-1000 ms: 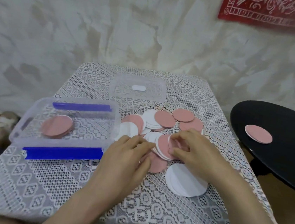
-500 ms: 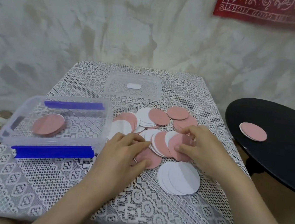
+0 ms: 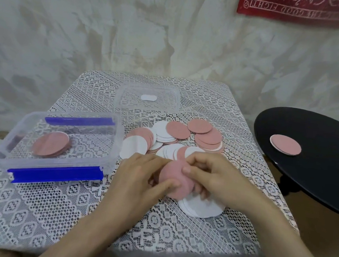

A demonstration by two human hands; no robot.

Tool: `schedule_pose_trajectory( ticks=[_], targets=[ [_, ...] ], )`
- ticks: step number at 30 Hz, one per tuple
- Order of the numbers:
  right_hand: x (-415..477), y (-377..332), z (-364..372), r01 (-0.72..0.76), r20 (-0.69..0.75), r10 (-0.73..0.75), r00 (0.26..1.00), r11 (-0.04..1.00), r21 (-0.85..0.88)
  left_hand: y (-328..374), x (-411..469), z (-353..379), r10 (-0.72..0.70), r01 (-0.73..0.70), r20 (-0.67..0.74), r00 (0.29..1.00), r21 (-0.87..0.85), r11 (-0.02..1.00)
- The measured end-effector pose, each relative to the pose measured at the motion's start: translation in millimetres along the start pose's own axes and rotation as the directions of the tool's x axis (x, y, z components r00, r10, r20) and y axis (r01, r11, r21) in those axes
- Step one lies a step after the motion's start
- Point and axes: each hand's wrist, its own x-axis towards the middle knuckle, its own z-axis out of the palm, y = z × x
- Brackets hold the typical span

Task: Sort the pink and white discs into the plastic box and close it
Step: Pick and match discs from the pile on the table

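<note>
Both hands meet over the lace-covered surface (image 3: 70,212). The left hand (image 3: 139,180) and the right hand (image 3: 217,180) hold one pink disc (image 3: 174,179) between them, each with a thumb on its face and fingers (image 3: 202,163) curled at its edge, so we read both as closed on it. This disc is tilted toward us, above the near edge of a stack of white discs (image 3: 204,208). Behind the hands lies a loose pile of pink and white discs (image 3: 184,138), overlapping. The plastic box (image 3: 118,141) stands open at our left, with blue clips (image 3: 55,173) on its long sides and stacked pink discs (image 3: 51,143) inside. Its clear lid (image 3: 163,104) lies flat at the far side, apart from the box. On a black round table (image 3: 317,177) to the right rests a further disc (image 3: 286,144), pink side up.
</note>
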Motion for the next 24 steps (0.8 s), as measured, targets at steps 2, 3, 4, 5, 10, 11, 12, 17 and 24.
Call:
schedule_pose_trajectory(
  ticks=[2, 3, 4, 5, 10, 11, 12, 17, 24],
  targets=[
    [0, 1, 6, -0.003, 0.001, 0.003, 1.0, 1.0, 0.02, 3, -4, -2, -0.047, 0.045, -0.041, 0.998, -0.049, 0.998],
    [1, 2, 6, -0.015, -0.025, 0.016, 1.0, 1.0, 0.021, 3, -5, -3, -0.08, 0.077, -0.041, 0.996, -0.07, 0.995],
    [2, 4, 4, -0.03, -0.064, 0.03, 0.998, 1.0, -0.006, 1, -6, -4, -0.107, 0.104, -0.035, 0.994, -0.084, 0.991],
    [4, 7, 0, -0.043, -0.116, 0.034, 0.993, 0.996, -0.074, -1, -6, -4, -0.133, 0.13, -0.027, 0.991, -0.093, 0.987],
    [13, 18, -24, -0.21, -0.301, 0.074, 0.951, 0.868, -0.45, -6, -6, -7, -0.215, 0.211, -0.014, 0.976, -0.145, 0.967],
    [14, 18, -28, -0.235, -0.296, 0.101, 0.95, 0.854, -0.465, -6, -5, -7, -0.219, 0.215, -0.014, 0.976, -0.149, 0.965],
    [15, 17, -30, -0.244, -0.283, 0.115, 0.952, 0.842, -0.48, -7, -5, -6, -0.224, 0.219, -0.014, 0.975, -0.15, 0.964],
    [20, 17, -34, -0.225, -0.227, 0.132, 0.965, 0.859, -0.46, -8, 0, -6, -0.235, 0.229, -0.016, 0.972, -0.17, 0.959],
    [23, 19, -38, -0.185, -0.299, 0.074, 0.952, 0.912, -0.366, -8, 1, -8, -0.235, 0.226, -0.021, 0.972, -0.198, 0.954]
  ],
)
